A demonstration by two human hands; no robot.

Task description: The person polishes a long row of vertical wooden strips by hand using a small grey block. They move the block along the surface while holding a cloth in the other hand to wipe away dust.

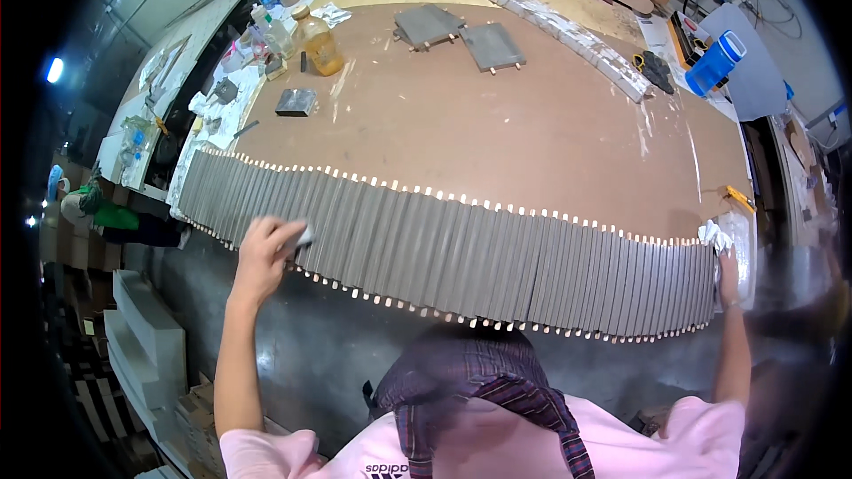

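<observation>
I have the row of grey slats [444, 257] stretched right across my feed, from nine o'clock to just past three, bowing down toward six in the middle. The slats lie side by side on the brown table [550, 142], and small pale tips [429, 192] stick out along both the upper and the lower edge.

At half past eight I have the left hand [260, 255] over the row, toward its lower edge, fingers bent and nearly closed on a small pale piece [305, 235]; it is too blurred for me to say what that is. The right hand [729, 277] is at half past three, by the row's far end, its fingertips up against a crumpled white cloth [715, 236]. I can't tell how far those fingers are open or whether they grip the cloth.

Beyond the row, two grey panels [494, 47] lie close together between twelve and one, and a white-flecked beam [555, 31] slants past them at one. A blue bottle [715, 64] leans at two, a yellow cutter [740, 200] lies at three. Toward eleven I see a jar of amber liquid [321, 49], with a small dark block [295, 102] nearer ten
</observation>
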